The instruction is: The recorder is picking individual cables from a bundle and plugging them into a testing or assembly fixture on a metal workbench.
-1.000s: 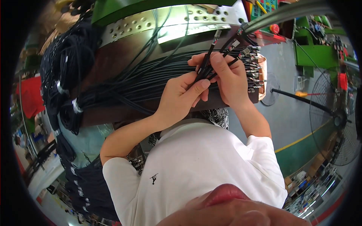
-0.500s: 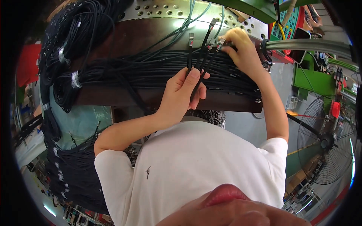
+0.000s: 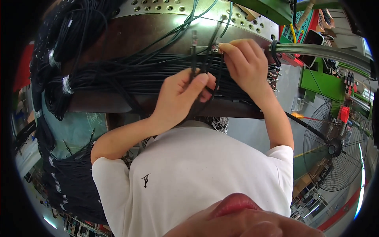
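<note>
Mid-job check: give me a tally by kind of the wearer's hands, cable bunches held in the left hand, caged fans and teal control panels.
Hands: 2 (left hand, right hand)
Held cable bunch: 1, single cables too blurred to count
Caged fan: 1
Teal control panel: 1
Total: 5

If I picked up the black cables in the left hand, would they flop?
Short ends might stay stiff, since some black cables poke out fairly straight from the left hand. Longer lengths would probably flop, since the coiled bundle bends into loops.
</note>
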`<state>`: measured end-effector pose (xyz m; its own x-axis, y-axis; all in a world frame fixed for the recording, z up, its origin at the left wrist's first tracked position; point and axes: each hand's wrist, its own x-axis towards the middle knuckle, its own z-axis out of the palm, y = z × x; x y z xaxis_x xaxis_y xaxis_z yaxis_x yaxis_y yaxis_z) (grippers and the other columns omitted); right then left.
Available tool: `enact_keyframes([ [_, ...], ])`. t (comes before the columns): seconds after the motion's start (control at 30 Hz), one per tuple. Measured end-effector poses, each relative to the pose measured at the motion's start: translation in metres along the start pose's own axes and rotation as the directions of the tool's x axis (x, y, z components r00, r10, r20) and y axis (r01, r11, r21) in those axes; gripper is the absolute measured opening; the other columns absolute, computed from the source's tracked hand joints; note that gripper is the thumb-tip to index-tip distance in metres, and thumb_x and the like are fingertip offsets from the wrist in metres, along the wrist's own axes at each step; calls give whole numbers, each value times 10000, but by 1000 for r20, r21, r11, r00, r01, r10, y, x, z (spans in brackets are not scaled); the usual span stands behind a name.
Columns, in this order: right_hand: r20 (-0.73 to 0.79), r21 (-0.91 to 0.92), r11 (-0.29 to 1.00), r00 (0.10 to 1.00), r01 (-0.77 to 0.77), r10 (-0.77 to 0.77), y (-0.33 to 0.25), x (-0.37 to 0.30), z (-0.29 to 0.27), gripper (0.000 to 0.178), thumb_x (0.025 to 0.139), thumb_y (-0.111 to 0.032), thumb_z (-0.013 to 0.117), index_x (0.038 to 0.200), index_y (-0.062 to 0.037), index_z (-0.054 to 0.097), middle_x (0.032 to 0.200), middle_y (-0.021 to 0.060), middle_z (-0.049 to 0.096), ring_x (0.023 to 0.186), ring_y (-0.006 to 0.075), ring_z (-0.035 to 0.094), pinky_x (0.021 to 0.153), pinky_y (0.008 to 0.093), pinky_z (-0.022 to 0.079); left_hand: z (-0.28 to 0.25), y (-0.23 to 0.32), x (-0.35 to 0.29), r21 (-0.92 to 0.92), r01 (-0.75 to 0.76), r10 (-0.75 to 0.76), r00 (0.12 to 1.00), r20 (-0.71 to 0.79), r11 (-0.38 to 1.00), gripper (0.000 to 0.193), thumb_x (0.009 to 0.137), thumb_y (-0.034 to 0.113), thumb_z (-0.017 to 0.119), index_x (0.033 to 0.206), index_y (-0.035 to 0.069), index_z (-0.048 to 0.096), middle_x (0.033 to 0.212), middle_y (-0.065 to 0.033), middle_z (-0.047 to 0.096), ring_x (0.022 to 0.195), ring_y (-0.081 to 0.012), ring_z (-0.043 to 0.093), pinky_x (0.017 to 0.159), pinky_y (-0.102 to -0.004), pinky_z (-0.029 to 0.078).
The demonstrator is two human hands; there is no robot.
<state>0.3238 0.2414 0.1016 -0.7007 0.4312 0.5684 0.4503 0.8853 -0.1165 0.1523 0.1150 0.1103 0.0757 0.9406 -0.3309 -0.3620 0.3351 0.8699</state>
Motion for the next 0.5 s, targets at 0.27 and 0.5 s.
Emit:
enact_keyframes([
  [0.27, 19, 151, 986, 997, -73, 71, -2, 2, -5, 354, 669, 46, 685, 994, -98, 676, 899, 47, 589, 816, 239, 602, 673, 347, 506, 0, 3, 2, -158, 99, -92, 995, 49, 982, 264, 1041, 254, 455, 1048, 29, 594, 914, -106, 671, 718, -124, 623, 671, -256, 515],
  [0.5, 113, 287, 950, 989, -127, 98, 1, 7, 4, 259, 714, 78, 653, 917, -82, 649, 901, 45, 633, 806, 266, 625, 683, 360, 523, -12, 15, 4, -277, 176, -153, 983, 102, 945, 333, 1028, 322, 491, 1021, 16, 619, 803, -62, 645, 671, -116, 610, 653, -240, 518],
])
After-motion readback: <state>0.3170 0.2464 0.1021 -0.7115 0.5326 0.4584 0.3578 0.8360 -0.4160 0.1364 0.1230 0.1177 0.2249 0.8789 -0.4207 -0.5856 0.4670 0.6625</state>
